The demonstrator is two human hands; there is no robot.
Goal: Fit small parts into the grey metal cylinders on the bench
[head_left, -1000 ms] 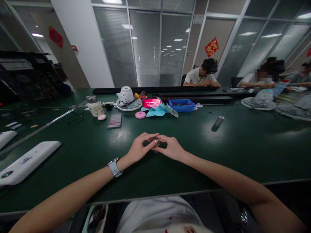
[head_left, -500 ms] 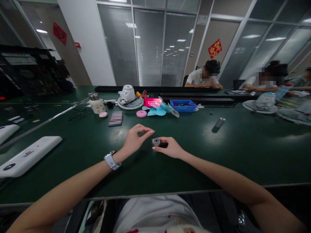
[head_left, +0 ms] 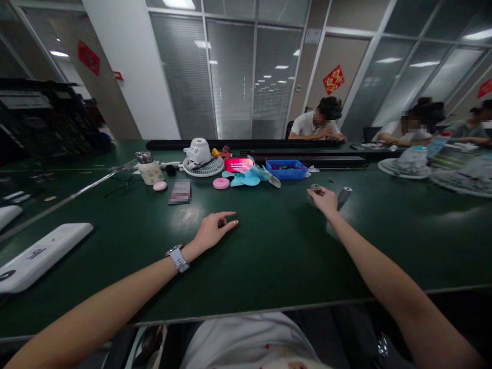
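Observation:
My right hand (head_left: pixel 325 200) reaches out over the green table with its fingers closed around a small round metal part (head_left: pixel 315 187), whose ringed top faces up; its exact kind does not show. Right beside that hand a short silvery metal cylinder (head_left: pixel 345 193) stands on the table, partly behind the hand. My left hand (head_left: pixel 212 228), with a watch (head_left: pixel 178 258) at its wrist, rests low over the middle of the table. Its index finger is stretched out and apart from the thumb, and nothing is between them.
Along the back sit a flowered bottle (head_left: pixel 149 169), a white fan body (head_left: pixel 199 151), pale-blue fan blades (head_left: pixel 246 178), a pink disc (head_left: pixel 221 183) and a blue tray (head_left: pixel 286 170). A white casing (head_left: pixel 46 254) lies at left. Other people work across the table at right.
My right hand has carried the round metal part away from my left hand, forward and to the right, close to the metal cylinder. My left hand has lowered slightly and its fingers have spread.

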